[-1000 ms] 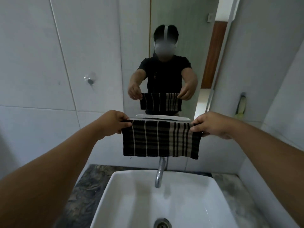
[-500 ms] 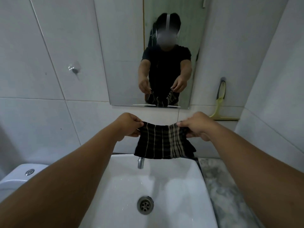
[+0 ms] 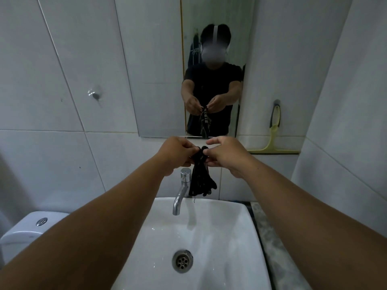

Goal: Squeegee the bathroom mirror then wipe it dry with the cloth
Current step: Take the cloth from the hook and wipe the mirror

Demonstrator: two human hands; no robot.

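Note:
A dark striped cloth [image 3: 201,176] hangs bunched in front of me, just below the mirror [image 3: 159,70]. My left hand [image 3: 177,154] and my right hand [image 3: 225,153] pinch its top together, fingertips almost touching, and the rest dangles beside the tap. The mirror shows a person in a black shirt holding the same cloth. A yellow squeegee [image 3: 273,139] with a grey handle leans against the wall on a ledge to the right of the mirror, apart from both hands.
A white basin [image 3: 219,237] with a chrome tap [image 3: 181,190] and a drain [image 3: 181,261] lies below the hands. A marbled counter [image 3: 266,233] runs along its right side. A white toilet cistern [image 3: 31,225] stands at the lower left. A small wall fitting [image 3: 94,95] sticks out at the left.
Both hands have come together, folding the spread cloth into a narrow hanging bundle. My view has tilted down, showing more of the basin and the toilet.

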